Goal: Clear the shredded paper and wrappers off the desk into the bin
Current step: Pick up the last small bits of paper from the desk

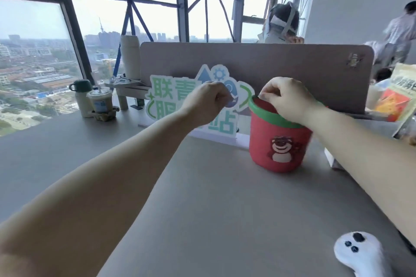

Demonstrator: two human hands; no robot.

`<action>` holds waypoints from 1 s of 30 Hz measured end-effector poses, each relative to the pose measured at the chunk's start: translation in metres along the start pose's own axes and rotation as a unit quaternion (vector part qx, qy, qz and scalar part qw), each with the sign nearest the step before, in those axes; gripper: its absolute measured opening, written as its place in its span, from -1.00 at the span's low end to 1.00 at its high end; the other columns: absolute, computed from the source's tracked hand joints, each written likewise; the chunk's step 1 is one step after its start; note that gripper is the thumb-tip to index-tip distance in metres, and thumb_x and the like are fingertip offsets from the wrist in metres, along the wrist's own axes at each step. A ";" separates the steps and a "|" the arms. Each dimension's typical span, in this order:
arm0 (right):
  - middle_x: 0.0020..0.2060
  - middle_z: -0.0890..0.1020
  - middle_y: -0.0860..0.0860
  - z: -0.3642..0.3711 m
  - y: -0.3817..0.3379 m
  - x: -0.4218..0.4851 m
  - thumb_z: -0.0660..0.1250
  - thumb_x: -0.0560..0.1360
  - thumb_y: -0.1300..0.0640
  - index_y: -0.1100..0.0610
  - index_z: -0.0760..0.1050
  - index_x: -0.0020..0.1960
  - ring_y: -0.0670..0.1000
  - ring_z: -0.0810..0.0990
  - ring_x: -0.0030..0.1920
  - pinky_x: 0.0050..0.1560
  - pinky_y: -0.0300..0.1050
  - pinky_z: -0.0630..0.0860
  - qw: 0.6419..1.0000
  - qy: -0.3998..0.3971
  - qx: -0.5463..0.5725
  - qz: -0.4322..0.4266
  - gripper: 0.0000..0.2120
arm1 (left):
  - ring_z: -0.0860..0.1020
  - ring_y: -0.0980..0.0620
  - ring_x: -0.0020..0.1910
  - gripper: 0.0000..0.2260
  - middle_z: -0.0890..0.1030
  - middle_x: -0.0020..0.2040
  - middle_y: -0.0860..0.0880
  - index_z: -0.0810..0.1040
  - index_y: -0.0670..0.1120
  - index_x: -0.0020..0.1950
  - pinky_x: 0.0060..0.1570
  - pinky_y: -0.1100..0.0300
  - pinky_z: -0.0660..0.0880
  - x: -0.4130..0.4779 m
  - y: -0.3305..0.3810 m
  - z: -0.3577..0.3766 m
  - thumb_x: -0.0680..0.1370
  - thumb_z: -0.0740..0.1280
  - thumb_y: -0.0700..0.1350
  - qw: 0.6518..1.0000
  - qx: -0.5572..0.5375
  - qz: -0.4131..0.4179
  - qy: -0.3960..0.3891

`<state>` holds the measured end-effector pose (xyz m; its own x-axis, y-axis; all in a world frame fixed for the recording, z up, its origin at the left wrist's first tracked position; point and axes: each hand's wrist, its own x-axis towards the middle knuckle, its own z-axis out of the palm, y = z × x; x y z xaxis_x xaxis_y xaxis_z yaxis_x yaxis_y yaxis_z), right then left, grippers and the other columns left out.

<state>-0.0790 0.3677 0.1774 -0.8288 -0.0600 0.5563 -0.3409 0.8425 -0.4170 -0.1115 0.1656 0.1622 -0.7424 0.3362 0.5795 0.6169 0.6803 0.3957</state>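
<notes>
Cannot see into bin (258, 141) past right hand (286, 99) at its rim; cannot tell what those fingertips, tucked behind the knuckles, hold, if anything; same for curled left hand (206, 102), pinch too small to make out; cannot read sign (166, 94) in full behind left hand; noted snack bag (400, 92) right of right hand, cut by frame edge; noted white controller (360, 256) below right forearm, cut by bottom edge.

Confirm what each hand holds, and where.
Right hand curls over the green rim of the red plastic bear-print bin, far-left edge; a grip there looks likely. Left hand is curled; any scrap inside cannot be told.
</notes>
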 end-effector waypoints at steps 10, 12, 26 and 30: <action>-0.23 0.58 0.00 -0.023 0.075 0.026 0.37 0.44 0.09 0.04 0.56 -0.19 0.04 0.51 -0.12 -0.12 -0.16 0.33 0.993 -0.034 -0.088 0.073 -0.95 | 0.59 -0.07 -0.14 -0.88 0.64 -0.15 -0.01 0.63 0.00 -0.16 -0.13 0.03 0.57 0.079 0.049 0.067 0.48 0.30 -0.09 0.997 0.023 0.054 -0.059; -0.20 0.61 0.01 -0.025 0.082 0.029 0.37 0.44 0.10 0.02 0.58 -0.20 0.05 0.53 -0.11 -0.12 -0.15 0.37 0.991 -0.040 -0.097 0.079 -0.95 | 0.58 -0.03 -0.11 -0.89 0.60 -0.17 0.06 0.64 0.04 -0.13 -0.10 0.05 0.57 0.086 0.051 0.075 0.48 0.31 -0.08 0.995 0.042 0.043 -0.080; -0.11 0.59 -0.03 -0.032 0.093 0.022 0.29 0.51 0.15 0.05 0.62 0.02 -0.03 0.51 -0.05 -0.03 -0.20 0.38 0.991 -0.073 -0.067 0.090 -0.83 | 0.49 -0.02 0.20 -0.72 0.56 0.23 0.03 0.51 0.03 0.26 0.20 0.12 0.42 0.086 0.051 0.075 0.61 0.11 -0.05 0.976 0.083 0.067 -0.192; -0.12 0.63 0.02 -0.029 0.092 0.018 0.32 0.48 0.12 0.08 0.62 -0.06 0.02 0.53 -0.10 -0.08 -0.17 0.40 0.990 -0.074 -0.072 0.098 -0.89 | 0.49 0.01 0.21 -0.71 0.52 0.28 0.03 0.50 0.02 0.28 0.27 0.10 0.41 0.080 0.048 0.070 0.61 0.13 0.00 0.959 0.082 0.060 -0.265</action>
<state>-0.1124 0.4598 0.1703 -0.9323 0.0430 0.3591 -0.1095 0.9128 -0.3936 -0.1595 0.2703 0.1774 -0.7241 0.6725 0.1531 0.6890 0.6948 0.2064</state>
